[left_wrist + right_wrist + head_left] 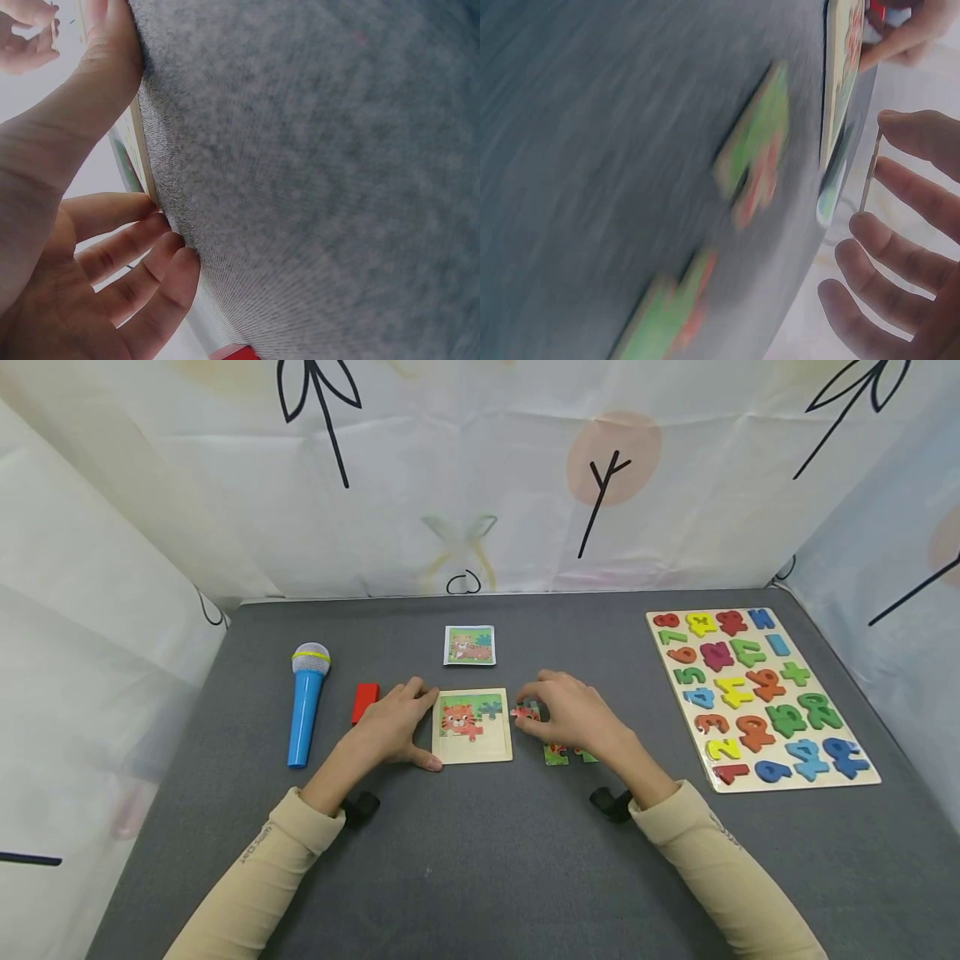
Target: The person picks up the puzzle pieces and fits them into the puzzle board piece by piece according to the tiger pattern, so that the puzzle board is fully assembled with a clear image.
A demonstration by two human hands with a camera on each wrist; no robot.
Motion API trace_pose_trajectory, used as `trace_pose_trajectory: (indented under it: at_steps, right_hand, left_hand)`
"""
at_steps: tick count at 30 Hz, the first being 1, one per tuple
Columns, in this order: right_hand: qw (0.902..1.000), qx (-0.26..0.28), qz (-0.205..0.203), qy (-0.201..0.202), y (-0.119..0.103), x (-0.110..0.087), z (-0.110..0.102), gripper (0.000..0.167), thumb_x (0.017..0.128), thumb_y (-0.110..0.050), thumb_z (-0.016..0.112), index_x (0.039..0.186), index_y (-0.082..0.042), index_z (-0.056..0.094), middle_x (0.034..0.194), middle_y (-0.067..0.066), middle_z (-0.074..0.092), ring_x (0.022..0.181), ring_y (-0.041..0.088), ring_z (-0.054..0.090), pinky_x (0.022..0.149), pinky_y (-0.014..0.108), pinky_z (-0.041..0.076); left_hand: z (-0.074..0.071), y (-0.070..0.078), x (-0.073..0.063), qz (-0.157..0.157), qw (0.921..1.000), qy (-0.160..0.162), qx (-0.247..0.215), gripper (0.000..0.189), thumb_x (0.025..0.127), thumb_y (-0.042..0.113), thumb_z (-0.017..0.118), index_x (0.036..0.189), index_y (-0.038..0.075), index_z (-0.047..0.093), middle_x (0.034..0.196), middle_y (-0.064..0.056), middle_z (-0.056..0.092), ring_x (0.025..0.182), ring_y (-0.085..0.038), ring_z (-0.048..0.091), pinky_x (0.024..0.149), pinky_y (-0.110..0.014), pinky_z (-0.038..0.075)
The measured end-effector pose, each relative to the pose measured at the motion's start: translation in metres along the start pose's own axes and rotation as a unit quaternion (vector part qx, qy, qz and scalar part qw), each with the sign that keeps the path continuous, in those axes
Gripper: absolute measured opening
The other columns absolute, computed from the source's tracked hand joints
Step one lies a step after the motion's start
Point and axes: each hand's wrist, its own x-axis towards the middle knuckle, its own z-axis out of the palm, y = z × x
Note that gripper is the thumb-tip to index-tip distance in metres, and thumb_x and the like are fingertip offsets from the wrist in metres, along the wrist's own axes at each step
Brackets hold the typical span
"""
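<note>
A square wooden puzzle board [472, 747] lies flat, a tiger's face and some green pieces filling its upper part, pale wood bare below. Along its left edge rests my left hand [393, 727], thumb at the near corner and index fingertip near the far corner; the left wrist view shows the loosely extended fingers [161, 277] against that edge. To the board's right, my right hand [573, 714] pinches a red and green puzzle piece [527, 710], seen edge-on as a thin slat in the right wrist view. Under that hand lie loose puzzle pieces [556, 754], partly covered.
Beyond the board lies a small picture card [469, 646] with a tiger on it. A red block [364, 700] and a blue toy microphone [306, 706] are at the left. A board of colourful numbers [761, 702] occupies the right side. White printed cloth [510, 527] hangs behind the grey table.
</note>
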Motion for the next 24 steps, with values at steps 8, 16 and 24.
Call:
trace_pose_trajectory:
  at_steps: [8, 16, 24]
  right_hand:
    - [0.9994, -0.021, -0.023, -0.012, -0.022, 0.017, 0.018, 0.026, 0.093, -0.032, 0.076, 0.115, -0.018, 0.077, 0.096, 0.004, 0.065, 0.075, 0.015, 0.050, 0.054, 0.026, 0.037]
    - [0.9987, -0.049, -0.008, -0.014, -0.032, 0.027, 0.030, 0.026, 0.091, -0.034, 0.077, 0.114, -0.022, 0.077, 0.099, 0.002, 0.067, 0.079, 0.018, 0.056, 0.059, 0.032, 0.046]
    - [0.9980, -0.063, 0.002, -0.010, -0.036, 0.027, 0.031, 0.025, 0.092, -0.034, 0.077, 0.113, -0.022, 0.078, 0.103, 0.004, 0.068, 0.086, 0.021, 0.059, 0.065, 0.038, 0.052]
  left_hand:
    - [0.000, 0.000, 0.000, 0.000, 1.0000, -0.001, -0.001, 0.115, 0.067, 0.058, 0.091, 0.155, 0.001, 0.042, 0.142, -0.017, 0.050, 0.120, -0.031, 0.052, 0.095, -0.046, 0.056]
    - [0.000, -0.001, -0.001, 0.007, 1.0000, 0.000, -0.002, 0.114, 0.068, 0.058, 0.090, 0.154, 0.000, 0.042, 0.142, -0.017, 0.050, 0.121, -0.032, 0.053, 0.095, -0.046, 0.056]
    - [0.000, -0.001, -0.001, 0.007, 1.0000, 0.003, 0.000, 0.114, 0.068, 0.058, 0.090, 0.154, 0.000, 0.042, 0.141, -0.017, 0.051, 0.119, -0.031, 0.053, 0.094, -0.045, 0.056]
